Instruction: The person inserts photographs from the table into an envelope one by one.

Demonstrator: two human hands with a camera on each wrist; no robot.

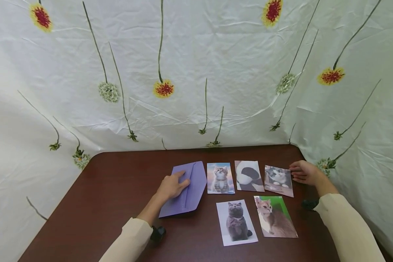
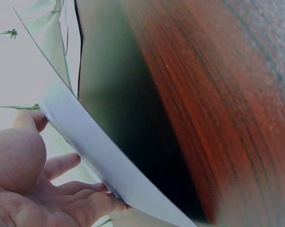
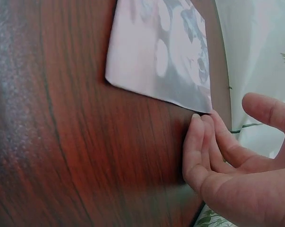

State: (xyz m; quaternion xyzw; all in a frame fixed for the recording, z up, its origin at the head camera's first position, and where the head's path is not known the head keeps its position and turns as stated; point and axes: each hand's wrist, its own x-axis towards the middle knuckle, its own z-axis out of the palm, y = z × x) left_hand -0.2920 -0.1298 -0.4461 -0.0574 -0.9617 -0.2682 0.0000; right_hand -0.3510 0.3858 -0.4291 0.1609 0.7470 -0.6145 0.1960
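My left hand (image 1: 171, 185) rests on a purple envelope (image 1: 195, 189), its fingertips and thumb touching the upper face near the flap. In the left wrist view, the envelope (image 2: 99, 139) shows edge-on with a dark shadow beneath it. At the upper right, my right hand (image 1: 306, 173) touches the right corner of a photo of a grey and white cat (image 1: 278, 177). The right wrist view shows fingertips at that corner and the thumb standing apart. Beside the envelope lie a kitten photo (image 1: 220, 178) and a photo with a rounded white and dark shape (image 1: 249, 176).
Nearer me lie a photo of a sitting grey cat (image 1: 236, 222) and one of a brown cat on green (image 1: 276, 217). Everything lies on a dark reddish-brown table (image 1: 124, 178). A white flowered cloth (image 1: 196, 54) hangs behind and along the sides.
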